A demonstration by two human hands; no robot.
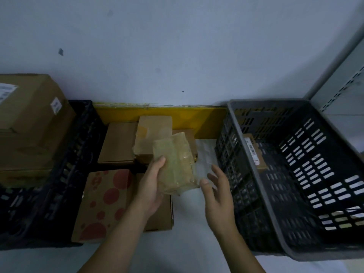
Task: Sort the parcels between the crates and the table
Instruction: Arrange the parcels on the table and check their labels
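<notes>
Dim table [189, 219]: our left hand [151, 186] grasps the taped parcel [174, 164]; right hand [217, 192], at 3 o'clock, is released. Grey crate [295, 174] half-hides a labelled box [254, 150].

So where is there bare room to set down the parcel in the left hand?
Free: the grey crate, holding only one small box at its far left, and the table strip between it and the spotted box. Crowded: the table's far side, stacked boxes.
</notes>
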